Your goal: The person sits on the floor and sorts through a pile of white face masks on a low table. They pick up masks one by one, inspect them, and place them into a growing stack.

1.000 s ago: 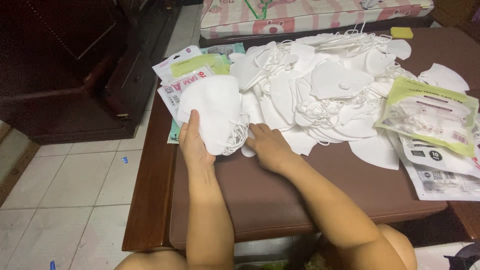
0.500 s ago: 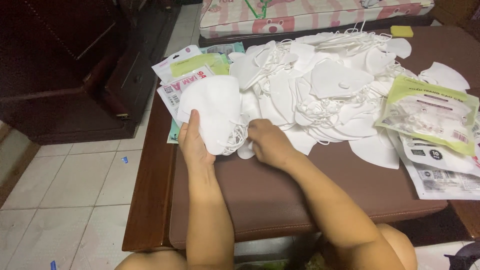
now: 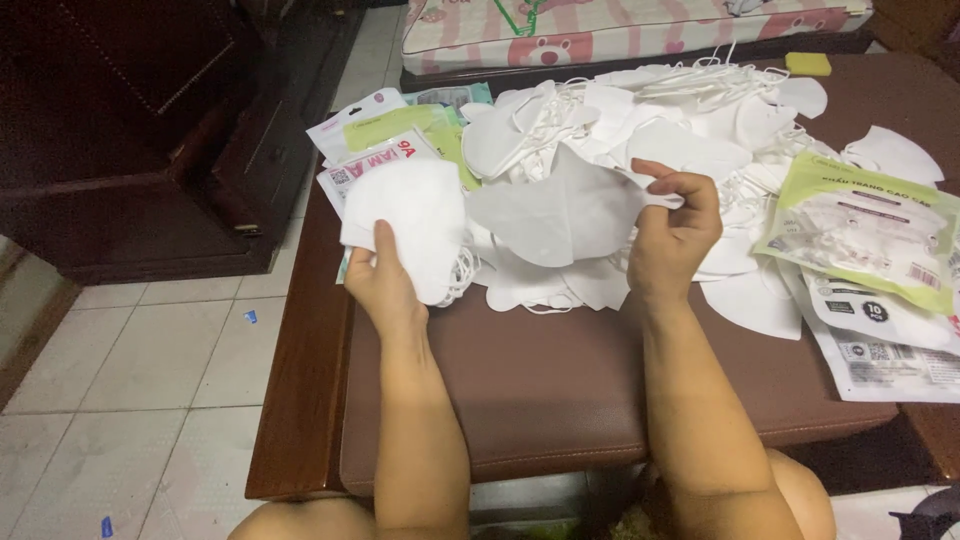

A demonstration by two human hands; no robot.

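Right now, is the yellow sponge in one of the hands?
No, the yellow sponge lies at the table's far edge; the right hand holds a white mask.

A home living room: a low dark wooden table with a brown leather top [image 3: 540, 380], pale tiled floor [image 3: 120, 380] at lower left, a dark carved wooden cabinet [image 3: 130, 130] upper left, a pink cartoon-print mattress [image 3: 600, 25] along the top.
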